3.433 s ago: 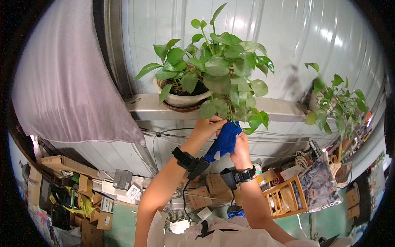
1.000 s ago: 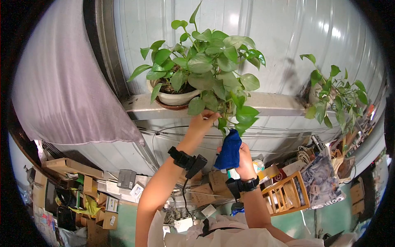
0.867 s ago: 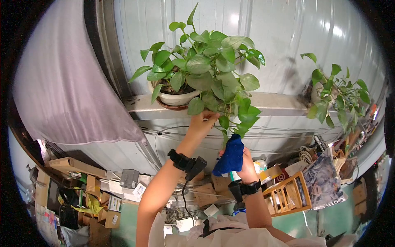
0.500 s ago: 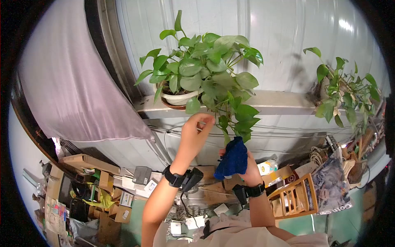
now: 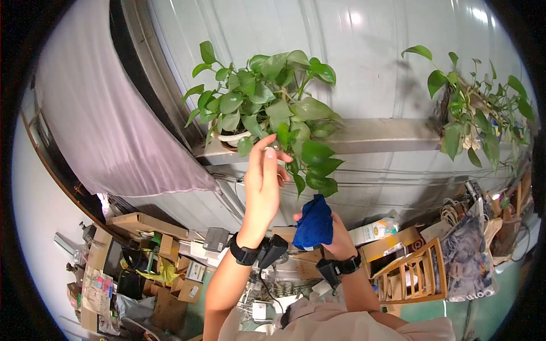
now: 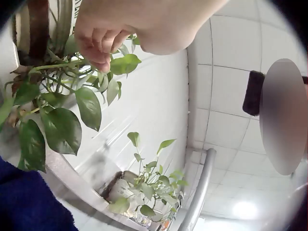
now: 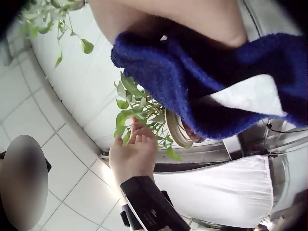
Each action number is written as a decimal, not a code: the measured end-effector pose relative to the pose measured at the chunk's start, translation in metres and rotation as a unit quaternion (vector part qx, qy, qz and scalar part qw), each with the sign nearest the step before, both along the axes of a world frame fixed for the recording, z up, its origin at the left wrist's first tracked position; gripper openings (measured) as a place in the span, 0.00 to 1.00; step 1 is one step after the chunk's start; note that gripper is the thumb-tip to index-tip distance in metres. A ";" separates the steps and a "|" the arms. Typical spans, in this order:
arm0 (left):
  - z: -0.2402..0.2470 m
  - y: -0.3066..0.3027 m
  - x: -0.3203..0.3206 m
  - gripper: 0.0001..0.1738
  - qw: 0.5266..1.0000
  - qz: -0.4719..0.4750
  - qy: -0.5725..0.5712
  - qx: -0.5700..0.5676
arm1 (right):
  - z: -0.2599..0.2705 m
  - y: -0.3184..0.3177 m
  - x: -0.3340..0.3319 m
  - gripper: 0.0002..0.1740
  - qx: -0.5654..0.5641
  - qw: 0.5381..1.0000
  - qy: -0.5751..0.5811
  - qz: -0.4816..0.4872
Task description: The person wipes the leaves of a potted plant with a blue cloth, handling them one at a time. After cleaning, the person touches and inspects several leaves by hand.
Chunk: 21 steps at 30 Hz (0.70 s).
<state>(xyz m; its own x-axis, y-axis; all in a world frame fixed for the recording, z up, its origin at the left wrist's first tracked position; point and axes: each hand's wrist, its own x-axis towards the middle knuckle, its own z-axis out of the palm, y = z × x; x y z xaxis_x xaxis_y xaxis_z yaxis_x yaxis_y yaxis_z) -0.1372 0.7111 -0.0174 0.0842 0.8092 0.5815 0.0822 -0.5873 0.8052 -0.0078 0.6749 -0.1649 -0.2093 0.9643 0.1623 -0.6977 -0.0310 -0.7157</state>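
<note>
A leafy green pothos (image 5: 261,96) grows from a white pot (image 5: 233,138) on a metal ledge (image 5: 381,135), its stems trailing over the edge. My left hand (image 5: 261,187) is raised at the front of the foliage, fingers loosely extended among the leaves. In the left wrist view those fingertips (image 6: 102,67) are right at a stem and a small leaf. Lower and to the right, my right hand (image 5: 341,238) grips a bunched dark blue cloth (image 5: 314,224), below the hanging leaves (image 5: 321,184). A white tag (image 7: 255,96) shows on the cloth in the right wrist view.
Another potted plant (image 5: 483,113) stands farther right on the ledge. A pale curtain (image 5: 114,113) hangs at the left. Cables run beneath the ledge. Cardboard boxes (image 5: 148,224) and a wooden rack (image 5: 412,275) are below.
The cloth, earlier up against the trailing leaves, has come down away from them. My left hand has risen and its fingers have loosened and spread at the foliage. The head view has shifted.
</note>
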 end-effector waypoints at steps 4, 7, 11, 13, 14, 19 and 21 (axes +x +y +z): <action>-0.002 0.010 0.007 0.28 0.999 -0.015 -0.022 -0.029 | -0.004 -0.003 0.005 0.14 -0.040 0.998 0.047 0.028; 0.003 0.014 0.011 0.35 0.997 -0.046 -0.018 -0.067 | -0.011 -0.005 0.011 0.15 -0.014 0.998 0.048 0.034; 0.010 0.021 0.013 0.40 0.992 -0.069 0.006 -0.103 | -0.012 -0.007 0.017 0.15 -0.022 0.998 0.051 0.036; 0.008 0.022 0.014 0.41 0.991 -0.073 0.015 -0.108 | -0.013 -0.007 0.020 0.15 -0.021 0.999 0.032 0.028; 0.007 0.021 0.013 0.41 0.991 -0.071 0.016 -0.110 | -0.013 -0.008 0.020 0.15 -0.021 0.998 0.049 0.035; -0.009 0.010 0.008 0.41 0.990 -0.070 -0.033 -0.122 | -0.013 -0.008 0.024 0.16 -0.022 0.994 0.092 0.052; -0.016 0.002 0.007 0.41 0.988 -0.069 -0.029 -0.135 | -0.012 -0.009 0.023 0.16 -0.018 0.994 0.096 0.051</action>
